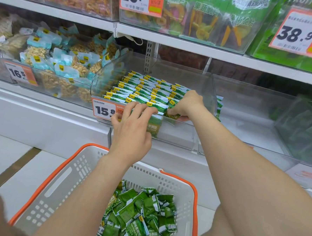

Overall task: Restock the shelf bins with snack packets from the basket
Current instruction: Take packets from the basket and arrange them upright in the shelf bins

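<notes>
Snack packets (161, 107) in the bin's (178, 135) front row may topple if the left hand (131, 127), curled over them, slips while the right hand (187, 105) pinches a loose packet (172, 116) in.

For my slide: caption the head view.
Restocking: left hand and right hand grip green packets at the front of a clear bin, basket below.
</notes>
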`<state>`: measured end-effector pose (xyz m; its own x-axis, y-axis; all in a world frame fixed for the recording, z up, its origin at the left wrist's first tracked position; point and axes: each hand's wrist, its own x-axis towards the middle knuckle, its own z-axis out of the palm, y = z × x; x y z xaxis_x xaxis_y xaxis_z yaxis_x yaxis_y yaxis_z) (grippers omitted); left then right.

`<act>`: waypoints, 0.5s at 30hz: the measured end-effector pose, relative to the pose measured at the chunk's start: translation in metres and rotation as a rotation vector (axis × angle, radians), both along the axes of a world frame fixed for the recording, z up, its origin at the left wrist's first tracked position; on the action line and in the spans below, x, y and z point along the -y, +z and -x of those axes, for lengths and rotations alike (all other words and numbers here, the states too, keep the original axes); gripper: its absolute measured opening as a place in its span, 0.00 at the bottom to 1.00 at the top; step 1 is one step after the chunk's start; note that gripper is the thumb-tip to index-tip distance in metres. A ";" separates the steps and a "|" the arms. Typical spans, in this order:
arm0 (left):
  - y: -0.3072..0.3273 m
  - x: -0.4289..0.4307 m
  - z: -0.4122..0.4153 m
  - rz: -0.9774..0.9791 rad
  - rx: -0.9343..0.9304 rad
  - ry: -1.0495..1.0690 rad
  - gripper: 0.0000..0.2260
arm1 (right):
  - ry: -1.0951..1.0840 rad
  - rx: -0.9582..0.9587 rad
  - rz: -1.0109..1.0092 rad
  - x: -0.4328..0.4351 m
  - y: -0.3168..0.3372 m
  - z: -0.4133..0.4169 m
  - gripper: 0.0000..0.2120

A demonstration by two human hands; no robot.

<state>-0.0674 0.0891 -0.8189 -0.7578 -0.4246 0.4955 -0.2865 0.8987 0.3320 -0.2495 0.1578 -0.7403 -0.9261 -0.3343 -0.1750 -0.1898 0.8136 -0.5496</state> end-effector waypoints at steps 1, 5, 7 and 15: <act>0.001 0.000 -0.001 -0.014 0.004 -0.011 0.31 | 0.008 -0.016 -0.009 -0.001 0.000 -0.001 0.20; 0.004 0.003 -0.004 -0.083 -0.006 -0.062 0.33 | 0.072 -0.344 -0.043 -0.009 0.003 -0.014 0.15; 0.006 0.004 -0.010 -0.123 -0.089 -0.088 0.32 | 0.160 -0.507 0.013 -0.016 0.012 -0.034 0.09; -0.058 0.016 -0.056 -0.134 -0.165 0.115 0.15 | 0.688 -0.494 -0.174 -0.034 0.012 -0.153 0.09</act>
<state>-0.0113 0.0727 -0.8768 -0.6140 -0.5739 0.5419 -0.3164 0.8079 0.4971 -0.0969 0.1922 -0.7283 -0.5107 -0.8547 0.0936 -0.8556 0.4946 -0.1528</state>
